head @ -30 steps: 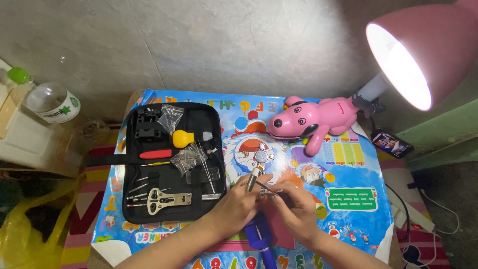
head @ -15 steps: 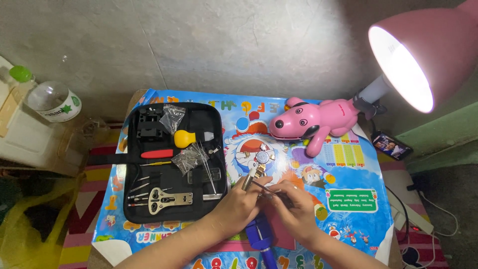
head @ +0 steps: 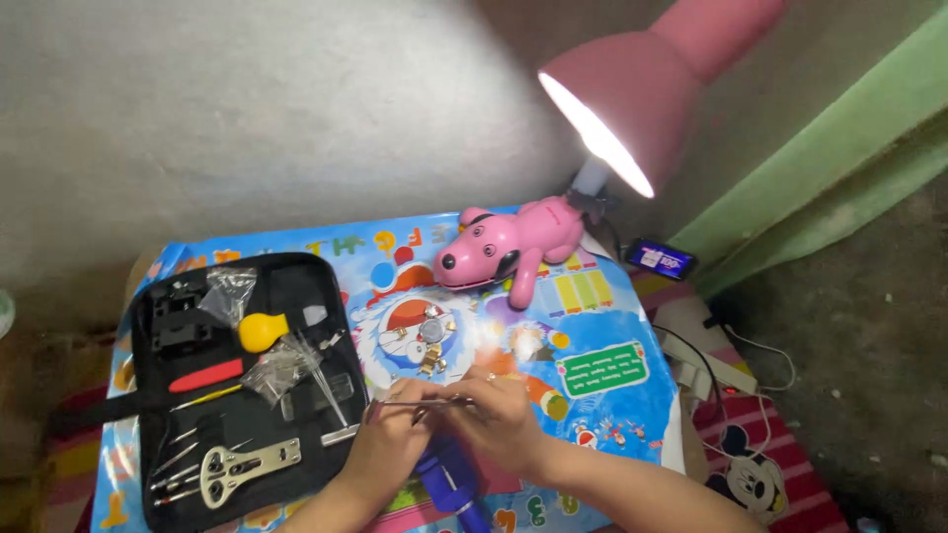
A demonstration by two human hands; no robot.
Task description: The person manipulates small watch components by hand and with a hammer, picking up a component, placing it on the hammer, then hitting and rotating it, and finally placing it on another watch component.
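Note:
Both hands meet low in the middle of the view, over a colourful cartoon-printed table cover (head: 592, 326). My left hand (head: 390, 449) and my right hand (head: 499, 419) together pinch a thin metal tool (head: 420, 402), like tweezers, held level between them. Under the hands stands a blue holder (head: 449, 484). Small metal watch parts (head: 432, 341) lie on the cover just beyond the fingers. What sits at the tool's tip is hidden by the fingers.
An open black tool case (head: 237, 380) lies at the left with a yellow blower (head: 262, 331), a red-handled tool (head: 205, 375), small bags and a metal wrench (head: 247, 464). A pink dog-shaped lamp (head: 509, 247) with a lit shade (head: 632, 109) stands behind. A phone (head: 660, 259) lies at the right.
The view has swung right and closer, so the lamp shade now sits near the centre. Both hands stay together on the thin metal tool.

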